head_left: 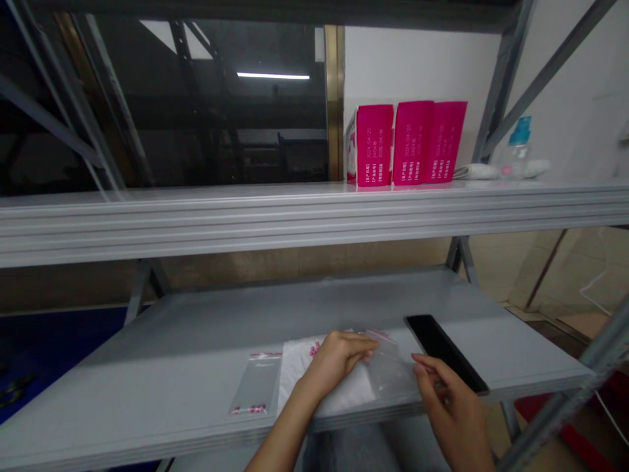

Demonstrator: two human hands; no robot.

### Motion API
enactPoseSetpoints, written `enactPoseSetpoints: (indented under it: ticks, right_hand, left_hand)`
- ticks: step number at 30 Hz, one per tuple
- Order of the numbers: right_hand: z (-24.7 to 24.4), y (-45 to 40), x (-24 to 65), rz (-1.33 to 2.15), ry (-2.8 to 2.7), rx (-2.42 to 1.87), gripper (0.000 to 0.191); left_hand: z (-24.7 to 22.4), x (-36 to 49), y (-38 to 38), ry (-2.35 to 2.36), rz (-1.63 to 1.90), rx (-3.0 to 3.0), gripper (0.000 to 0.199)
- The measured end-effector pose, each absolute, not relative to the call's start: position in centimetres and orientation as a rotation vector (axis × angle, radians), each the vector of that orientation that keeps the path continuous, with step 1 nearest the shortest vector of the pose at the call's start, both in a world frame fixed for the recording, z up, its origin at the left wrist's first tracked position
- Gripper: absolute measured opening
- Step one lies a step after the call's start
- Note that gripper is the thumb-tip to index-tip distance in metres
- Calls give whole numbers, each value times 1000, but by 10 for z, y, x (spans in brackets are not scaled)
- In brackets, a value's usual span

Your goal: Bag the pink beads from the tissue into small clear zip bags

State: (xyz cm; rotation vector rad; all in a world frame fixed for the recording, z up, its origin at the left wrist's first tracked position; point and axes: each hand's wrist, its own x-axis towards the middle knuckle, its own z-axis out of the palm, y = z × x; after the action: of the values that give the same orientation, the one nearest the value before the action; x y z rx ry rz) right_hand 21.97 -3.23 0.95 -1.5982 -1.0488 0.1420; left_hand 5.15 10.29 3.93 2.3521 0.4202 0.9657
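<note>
A clear zip bag (390,372) with a pinkish-red seal line lies partly over a white sheet or pouch (295,367) with red print. My left hand (339,357) reaches across the white piece, fingers closed together on the upper left part of that bag. Just right of the bag is my right hand (455,406), thumb and forefinger nearly together and the other fingers curled; whatever is between the tips is too small to make out. A second clear zip bag (255,383), with small red-and-white pieces at its bottom, lies flat on the left.
A black phone-like slab (445,351) lies to the right on the grey shelf (162,373). The upper shelf (246,223) crosses ahead, carrying pink boxes (413,144) and a spray bottle (518,151) with a blue top. A metal post (570,400) stands at the right.
</note>
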Motion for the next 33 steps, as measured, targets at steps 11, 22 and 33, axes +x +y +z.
enactPoseSetpoints:
  ticks: [11,22,33]
  right_hand:
    - [23,-35,177,1615,-548,-944,56]
    - [18,-29,142,1594,-780,-968,47]
    - [25,-31,139,1552,-883,-1035,42]
  left_hand:
    - [43,1,40,464,1401,1682,32]
    - [25,-42,15,716,1357,1616,21]
    - [27,-45,17,968,1441,1783,7]
